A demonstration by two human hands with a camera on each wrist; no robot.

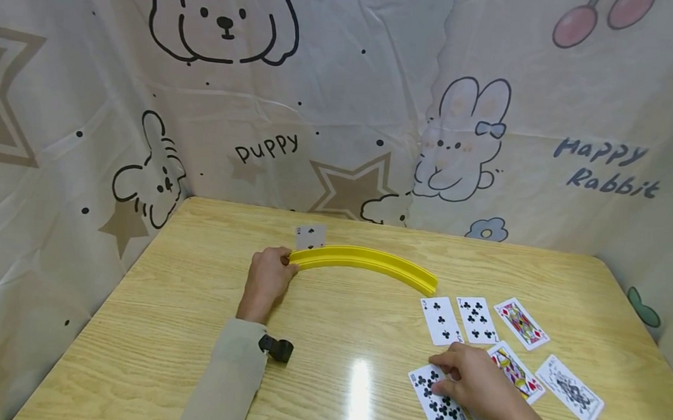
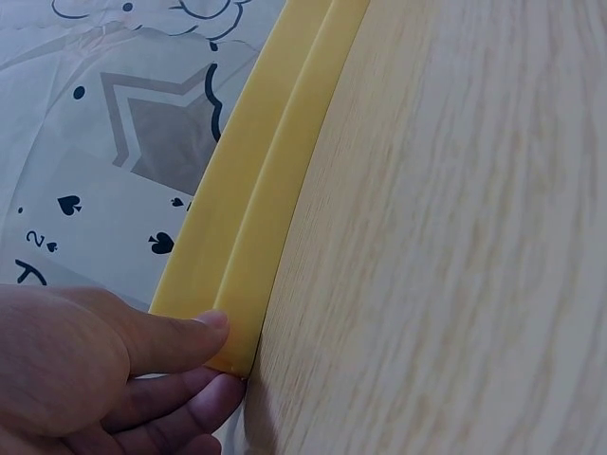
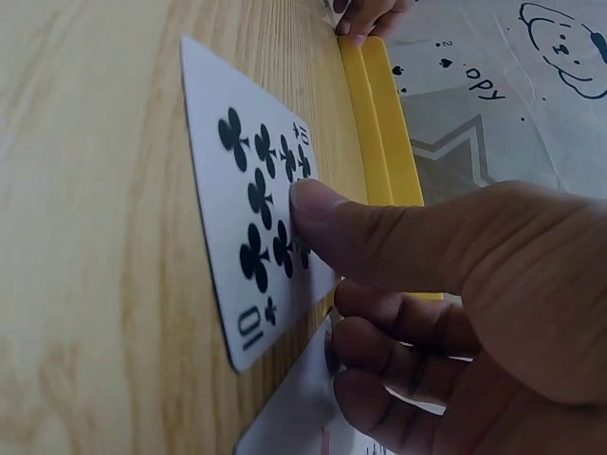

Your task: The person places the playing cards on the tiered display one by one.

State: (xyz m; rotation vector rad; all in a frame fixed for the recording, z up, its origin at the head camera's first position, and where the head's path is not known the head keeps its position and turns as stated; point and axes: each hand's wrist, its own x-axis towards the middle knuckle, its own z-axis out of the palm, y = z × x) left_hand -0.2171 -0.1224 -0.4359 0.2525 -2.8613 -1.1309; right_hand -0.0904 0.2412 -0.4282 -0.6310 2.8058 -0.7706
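Observation:
My left hand [image 1: 269, 275] grips the left end of a curved yellow card holder [image 1: 362, 257], thumb on its front face in the left wrist view. A two of spades [image 2: 119, 220] stands upright at that end, its lower part hidden by the holder. My right hand [image 1: 478, 382] pinches a ten of clubs [image 1: 433, 408] along its right side, thumb on the printed face. In the right wrist view the card is tilted up close over the table. The right hand partly covers a queen of hearts [image 1: 517, 375].
On the wooden table [image 1: 164, 328], a three of clubs [image 1: 442, 320], a seven of clubs [image 1: 476, 320] and a red-suited face card [image 1: 521, 323] lie face up beyond the right hand. A joker [image 1: 570, 390] lies farther right. A printed curtain [image 1: 342, 96] hangs behind the table.

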